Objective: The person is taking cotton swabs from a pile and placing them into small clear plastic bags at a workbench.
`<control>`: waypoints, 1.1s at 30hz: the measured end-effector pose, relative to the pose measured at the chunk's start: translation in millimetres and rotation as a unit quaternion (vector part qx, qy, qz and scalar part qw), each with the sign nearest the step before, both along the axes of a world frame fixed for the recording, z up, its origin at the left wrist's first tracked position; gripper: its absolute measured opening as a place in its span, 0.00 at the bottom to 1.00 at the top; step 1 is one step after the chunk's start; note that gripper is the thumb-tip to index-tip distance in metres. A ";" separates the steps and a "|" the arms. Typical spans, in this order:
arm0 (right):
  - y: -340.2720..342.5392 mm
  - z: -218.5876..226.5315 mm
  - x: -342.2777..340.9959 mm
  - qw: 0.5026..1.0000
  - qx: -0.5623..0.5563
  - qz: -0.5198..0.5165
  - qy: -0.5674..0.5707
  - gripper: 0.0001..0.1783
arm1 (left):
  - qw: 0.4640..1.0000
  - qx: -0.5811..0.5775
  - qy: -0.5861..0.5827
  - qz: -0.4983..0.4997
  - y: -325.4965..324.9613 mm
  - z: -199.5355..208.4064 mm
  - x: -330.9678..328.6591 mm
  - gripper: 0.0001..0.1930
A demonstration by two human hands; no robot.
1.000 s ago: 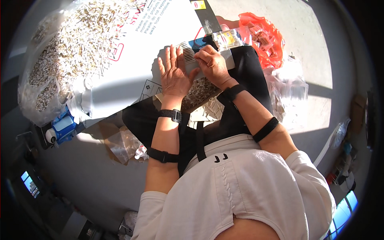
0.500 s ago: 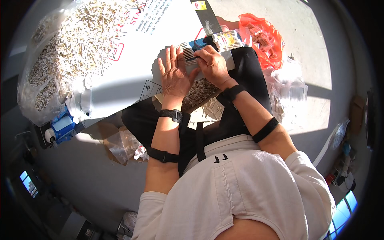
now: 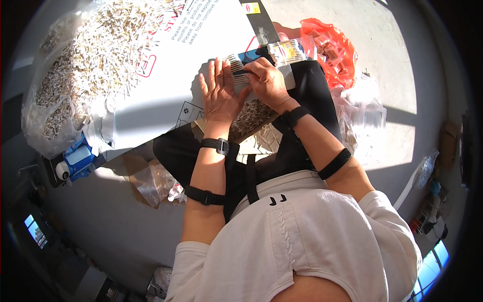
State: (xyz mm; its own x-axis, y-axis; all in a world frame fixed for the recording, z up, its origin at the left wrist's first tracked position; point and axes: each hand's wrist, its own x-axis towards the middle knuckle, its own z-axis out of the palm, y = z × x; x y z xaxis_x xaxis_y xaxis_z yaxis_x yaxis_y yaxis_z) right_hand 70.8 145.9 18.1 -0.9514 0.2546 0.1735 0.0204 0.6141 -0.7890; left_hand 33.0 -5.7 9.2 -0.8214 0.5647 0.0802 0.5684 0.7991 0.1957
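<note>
My left hand (image 3: 220,95) lies flat with fingers extended on the white printed board (image 3: 166,95), its fingertips beside a row of thin pale sticks (image 3: 236,68). My right hand (image 3: 269,83) is closed, thumb and fingertips pinched together at the row's right end. What sits in that pinch is hidden. Just beyond it, a clear pack with a yellow label (image 3: 287,50) rests, with more pale sticks showing in it. Below my hands, between my legs, an open box of loose small sticks (image 3: 251,117) shows in part.
A large clear bag of loose small sticks (image 3: 95,55) spills over the board's left side. A blue-and-white bottle (image 3: 78,158) stands at the board's left corner. To the right are a red plastic bag of small packs (image 3: 332,50) and clear plastic packaging (image 3: 365,110).
</note>
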 end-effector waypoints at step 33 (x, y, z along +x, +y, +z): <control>2.3 4.6 -18.2 0.994 0.082 0.002 -0.072 0.12 | 0.999 0.010 -0.041 0.011 0.9 2.2 0.3 0.48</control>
State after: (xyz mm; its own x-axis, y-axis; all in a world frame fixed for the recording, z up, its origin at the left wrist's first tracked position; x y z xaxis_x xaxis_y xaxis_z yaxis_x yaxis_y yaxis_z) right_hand 52.6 148.2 22.6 -0.9703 0.2302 0.0747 0.1230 0.7349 -0.6669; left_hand 33.3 -4.8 11.3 -0.8382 0.5448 0.0231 0.5318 0.8073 0.2558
